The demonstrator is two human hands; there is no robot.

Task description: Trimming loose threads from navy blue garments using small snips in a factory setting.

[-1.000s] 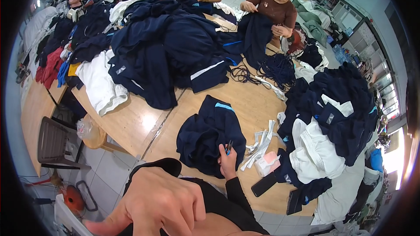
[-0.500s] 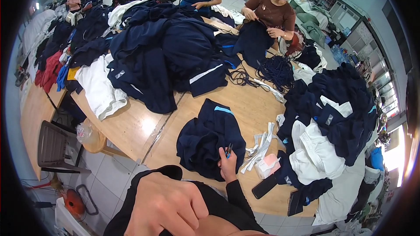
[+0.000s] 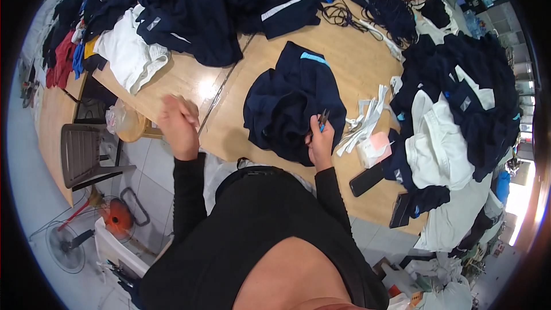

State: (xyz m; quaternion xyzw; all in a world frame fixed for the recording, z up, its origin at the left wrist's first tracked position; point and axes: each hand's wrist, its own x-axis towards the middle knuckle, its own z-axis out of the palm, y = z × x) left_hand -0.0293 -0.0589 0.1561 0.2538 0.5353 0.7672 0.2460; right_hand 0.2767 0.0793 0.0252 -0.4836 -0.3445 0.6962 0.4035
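Observation:
My right hand (image 3: 321, 142) is closed round a pair of thread snips (image 3: 323, 119) with blue on the handle, the dark blades pointing up and away from me. It rests at the near right side of a bunched navy garment (image 3: 290, 103) with a light blue stripe, lying on the table in front of me. My left hand (image 3: 179, 127) hangs in the air by the table's near edge, left of the garment and apart from it. Its fingers are loosely out and slightly blurred, with nothing visible in them.
On the wooden table (image 3: 229, 120), navy clothing (image 3: 189, 17) is heaped at the far side, a white garment (image 3: 129, 51) to its left. White strips (image 3: 367, 117), a phone (image 3: 367, 179) and a mixed clothing pile (image 3: 459, 109) are at right. A chair (image 3: 86, 155) and fan (image 3: 66, 245) stand left.
My left hand has dropped from close in front of the camera to the left by the table edge. The view has tilted down; my right hand still holds the snips at the garment.

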